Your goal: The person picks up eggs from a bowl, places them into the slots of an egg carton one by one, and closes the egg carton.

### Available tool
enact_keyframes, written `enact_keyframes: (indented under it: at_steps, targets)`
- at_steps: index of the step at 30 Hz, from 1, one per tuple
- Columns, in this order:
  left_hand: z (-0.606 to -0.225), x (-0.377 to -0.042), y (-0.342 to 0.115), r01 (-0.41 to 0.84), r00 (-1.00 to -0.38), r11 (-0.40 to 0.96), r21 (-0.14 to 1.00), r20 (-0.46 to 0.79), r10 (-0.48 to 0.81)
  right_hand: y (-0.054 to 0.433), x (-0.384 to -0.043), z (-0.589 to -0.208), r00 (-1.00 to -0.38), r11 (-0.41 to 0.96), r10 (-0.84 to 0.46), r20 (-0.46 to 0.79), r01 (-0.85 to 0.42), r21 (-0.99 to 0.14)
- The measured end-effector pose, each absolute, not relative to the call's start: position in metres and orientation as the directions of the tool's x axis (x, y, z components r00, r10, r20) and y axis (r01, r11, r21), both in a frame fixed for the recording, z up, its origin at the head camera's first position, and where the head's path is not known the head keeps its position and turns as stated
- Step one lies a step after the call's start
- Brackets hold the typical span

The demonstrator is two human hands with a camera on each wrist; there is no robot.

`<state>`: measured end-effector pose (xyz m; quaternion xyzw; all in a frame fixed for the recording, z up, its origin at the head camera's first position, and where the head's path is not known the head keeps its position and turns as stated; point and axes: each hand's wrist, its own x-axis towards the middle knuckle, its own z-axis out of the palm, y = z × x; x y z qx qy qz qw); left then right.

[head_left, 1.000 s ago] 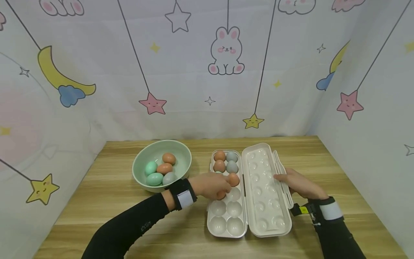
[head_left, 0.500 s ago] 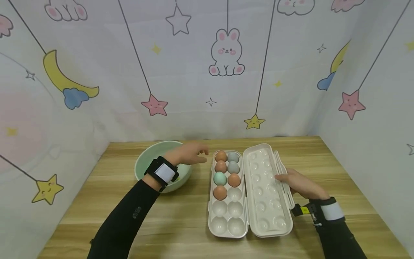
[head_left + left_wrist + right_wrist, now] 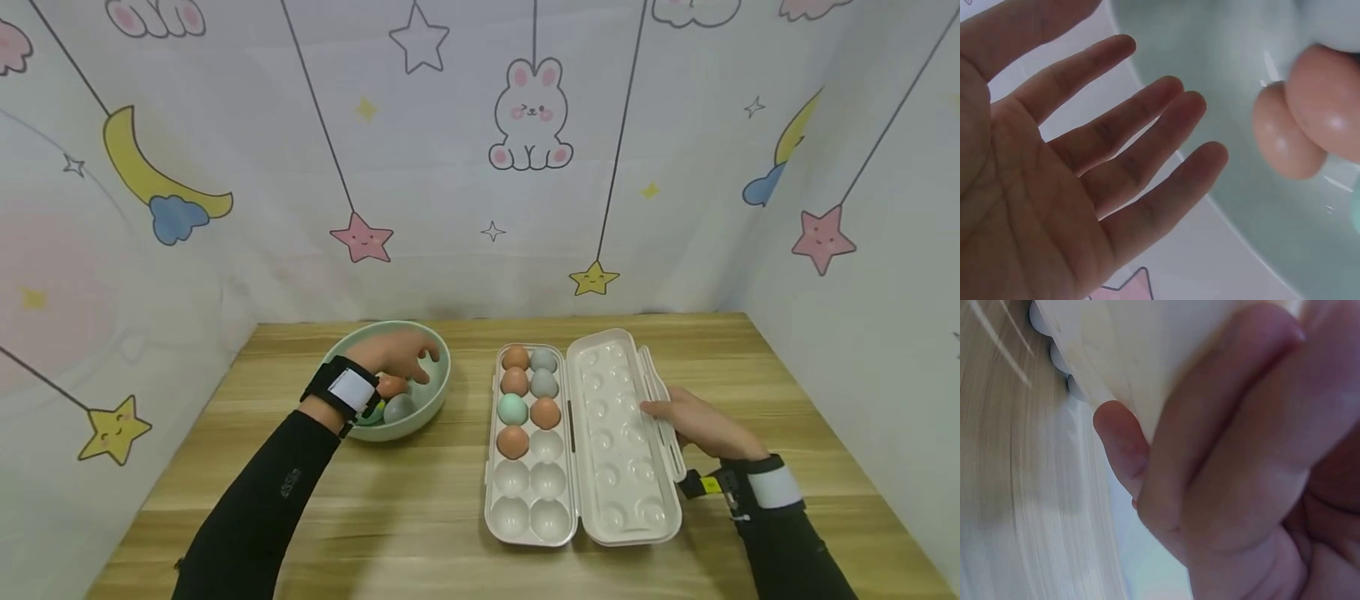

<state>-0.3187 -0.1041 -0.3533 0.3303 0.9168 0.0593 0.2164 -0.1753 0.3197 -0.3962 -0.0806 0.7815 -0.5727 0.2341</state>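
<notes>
Over the pale green bowl (image 3: 437, 398) my left hand (image 3: 397, 353) hovers with loosely spread fingers and nothing in them. Inside lie brown eggs (image 3: 392, 387), a grey egg (image 3: 400, 407) and a green one, partly hidden by the hand and wrist strap. In the left wrist view two brown eggs (image 3: 1286, 134) rest just beyond my fingertips (image 3: 1211, 156). An egg carton (image 3: 512, 518) lies unfolded to the right, holding brown, grey and green eggs in its far cups. My right hand (image 3: 705, 423) grips the outer edge of the carton's lid (image 3: 624, 450), thumb on top and fingers underneath.
The wooden table (image 3: 435, 517) carries the bowl at back left and the carton right of centre. White cloth (image 3: 420, 275) printed with cartoon figures stands behind the table and along both sides.
My left hand let go of a brown egg in the carton, then moved left, back over the bowl. The right hand stays on the lid.
</notes>
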Motion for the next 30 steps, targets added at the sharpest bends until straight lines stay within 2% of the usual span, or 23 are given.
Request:
enact_keyframes:
  at_steps: [7,11,16,22,30]
  targets:
    - [-0.360,-0.314,-0.118,0.545,-0.647,0.801,0.247,-0.483,0.590,0.319,-0.175,-0.395,-0.878,0.337,-0.394,-0.270,0.136,-0.932]
    - [-0.365,-0.313,-0.121,0.557,-0.631,0.796,0.235,-0.503,0.591,0.320,-0.176,-0.393,-0.879,0.343,-0.394,-0.271,0.133,-0.930]
    - [-0.372,-0.306,-0.118,0.591,-0.643,0.791,0.157,-0.500,0.580,0.320,-0.177,-0.392,-0.874,0.353,-0.402,-0.272,0.125,-0.927]
    - [-0.377,-0.296,-0.114,0.573,-0.675,0.818,0.042,-0.542,0.501,0.319,-0.176,-0.393,-0.868,0.351,-0.409,-0.280,0.134,-0.927]
    - [-0.393,-0.284,-0.121,0.523,-0.655,0.847,0.090,-0.593,0.468,0.315,-0.176,-0.398,-0.855,0.337,-0.432,-0.287,0.143,-0.931]
